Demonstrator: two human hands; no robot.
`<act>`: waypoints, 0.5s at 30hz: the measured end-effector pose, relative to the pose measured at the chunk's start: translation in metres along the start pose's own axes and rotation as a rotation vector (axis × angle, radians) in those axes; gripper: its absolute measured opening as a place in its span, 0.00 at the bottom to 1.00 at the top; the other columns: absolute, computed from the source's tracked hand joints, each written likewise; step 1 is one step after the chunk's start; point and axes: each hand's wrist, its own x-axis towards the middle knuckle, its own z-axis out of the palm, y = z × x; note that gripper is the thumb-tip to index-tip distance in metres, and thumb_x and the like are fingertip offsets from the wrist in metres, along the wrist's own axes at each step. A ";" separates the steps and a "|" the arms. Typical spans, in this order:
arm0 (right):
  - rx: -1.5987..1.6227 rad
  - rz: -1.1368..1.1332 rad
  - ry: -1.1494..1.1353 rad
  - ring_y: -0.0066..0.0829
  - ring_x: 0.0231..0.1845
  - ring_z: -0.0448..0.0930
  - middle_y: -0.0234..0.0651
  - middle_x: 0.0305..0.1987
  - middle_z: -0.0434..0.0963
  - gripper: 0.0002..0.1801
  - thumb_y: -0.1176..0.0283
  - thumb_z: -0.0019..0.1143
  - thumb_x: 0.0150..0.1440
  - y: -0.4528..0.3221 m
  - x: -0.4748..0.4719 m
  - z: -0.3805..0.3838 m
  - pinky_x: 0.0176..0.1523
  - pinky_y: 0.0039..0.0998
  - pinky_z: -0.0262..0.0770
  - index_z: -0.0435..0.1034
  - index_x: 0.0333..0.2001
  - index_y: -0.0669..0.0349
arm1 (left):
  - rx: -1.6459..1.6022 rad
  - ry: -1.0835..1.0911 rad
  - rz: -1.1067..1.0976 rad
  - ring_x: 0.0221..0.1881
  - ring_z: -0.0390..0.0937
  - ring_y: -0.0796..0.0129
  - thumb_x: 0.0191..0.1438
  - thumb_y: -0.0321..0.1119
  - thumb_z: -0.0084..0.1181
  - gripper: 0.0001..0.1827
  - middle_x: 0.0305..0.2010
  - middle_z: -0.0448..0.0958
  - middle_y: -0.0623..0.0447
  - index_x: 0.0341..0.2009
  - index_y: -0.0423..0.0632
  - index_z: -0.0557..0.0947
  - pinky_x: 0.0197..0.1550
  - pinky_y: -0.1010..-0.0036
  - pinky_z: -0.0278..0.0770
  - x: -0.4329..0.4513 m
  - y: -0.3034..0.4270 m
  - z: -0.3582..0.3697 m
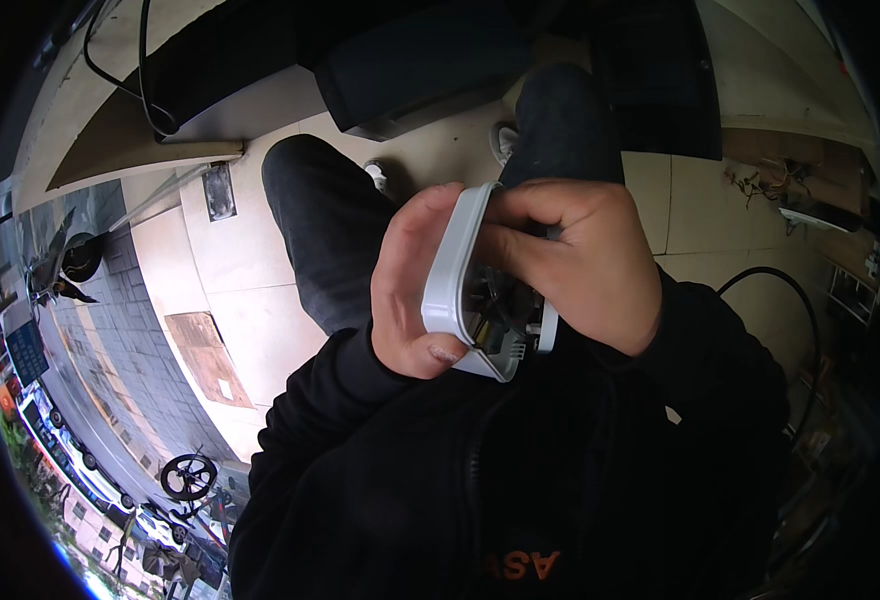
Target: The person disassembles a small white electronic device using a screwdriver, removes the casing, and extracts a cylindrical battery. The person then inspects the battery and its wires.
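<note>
My left hand (410,300) is wrapped around the outer wall of a white plastic housing (447,281), its thumb pressed on the lower rim. The housing stands tilted on edge above my lap and shows a dark interior with small parts and some wires. At its right side, my right hand (582,262) has thumb and fingers pinched together at the upper part of the opening; what the fingertips hold is hidden. A second white edge piece (548,328) shows below my right hand, partly covered by it.
Dark furniture panels (425,67) stand beyond my knees. A black cable (800,281) curves at the right, near cardboard (834,161) with loose wires. A brown board (207,358) lies on the tiled floor at the left. Outside are a wheel (188,477) and parked vehicles.
</note>
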 end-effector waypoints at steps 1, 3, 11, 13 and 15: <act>0.014 0.000 0.004 0.24 0.31 0.83 0.37 0.31 0.82 0.06 0.77 0.62 0.55 0.000 0.000 0.000 0.34 0.21 0.78 0.78 0.37 0.68 | -0.008 0.002 0.003 0.59 0.70 0.54 0.37 0.58 0.71 0.61 0.61 0.65 0.38 0.65 0.34 0.54 0.62 0.65 0.68 0.000 -0.001 -0.001; -0.013 0.037 -0.006 0.23 0.30 0.82 0.36 0.31 0.82 0.06 0.77 0.63 0.55 -0.002 0.000 -0.001 0.33 0.20 0.77 0.78 0.35 0.68 | -0.006 -0.036 0.025 0.59 0.70 0.54 0.36 0.59 0.72 0.62 0.61 0.65 0.38 0.65 0.35 0.53 0.62 0.65 0.68 0.001 -0.004 -0.003; -0.016 -0.028 -0.062 0.23 0.36 0.82 0.36 0.35 0.82 0.08 0.79 0.61 0.55 -0.001 0.002 -0.009 0.39 0.21 0.77 0.77 0.39 0.68 | -0.158 0.130 -0.205 0.59 0.71 0.53 0.27 0.58 0.79 0.67 0.60 0.66 0.40 0.65 0.40 0.54 0.61 0.60 0.72 0.000 0.008 0.001; -0.159 -0.145 -0.148 0.28 0.38 0.82 0.37 0.36 0.82 0.11 0.83 0.59 0.51 0.000 0.001 -0.021 0.41 0.24 0.78 0.76 0.41 0.68 | -0.129 -0.066 -0.093 0.60 0.70 0.54 0.43 0.58 0.68 0.57 0.61 0.66 0.40 0.67 0.39 0.53 0.61 0.62 0.69 0.003 0.002 -0.012; -0.347 -0.294 -0.280 0.32 0.39 0.81 0.37 0.36 0.80 0.12 0.84 0.59 0.48 -0.005 0.002 -0.033 0.42 0.27 0.78 0.76 0.39 0.68 | -0.157 -0.107 -0.094 0.60 0.69 0.54 0.43 0.57 0.68 0.57 0.61 0.65 0.40 0.67 0.39 0.53 0.61 0.61 0.69 0.004 0.004 -0.013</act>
